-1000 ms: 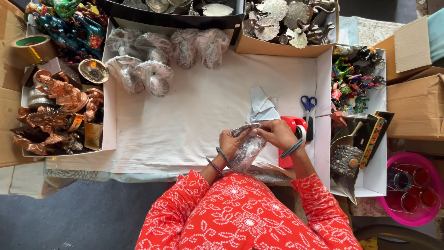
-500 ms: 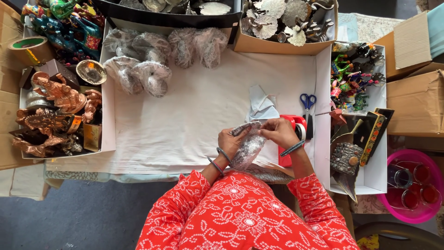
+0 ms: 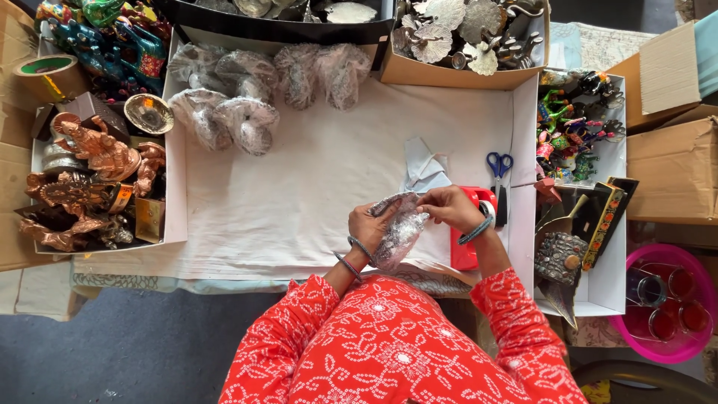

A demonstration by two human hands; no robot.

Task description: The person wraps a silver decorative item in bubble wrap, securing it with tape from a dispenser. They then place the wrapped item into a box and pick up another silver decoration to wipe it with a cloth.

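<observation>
Both hands grip one bubble-wrapped object just above the white sheet; the left hand cups it from below, fingers curled; the right hand pinches its top edge; a red tape dispenser sits just beside; blue-handled scissors lie beyond; wrapped bundles farthest.

Centre frame, I see my left hand and right hand gripping a wrapped piece; scissors lie right of them.

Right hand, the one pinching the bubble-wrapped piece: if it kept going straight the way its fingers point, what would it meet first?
The right hand points leftward, so it would likely meet the bubble-wrapped piece first, then the left hand behind it.
</observation>
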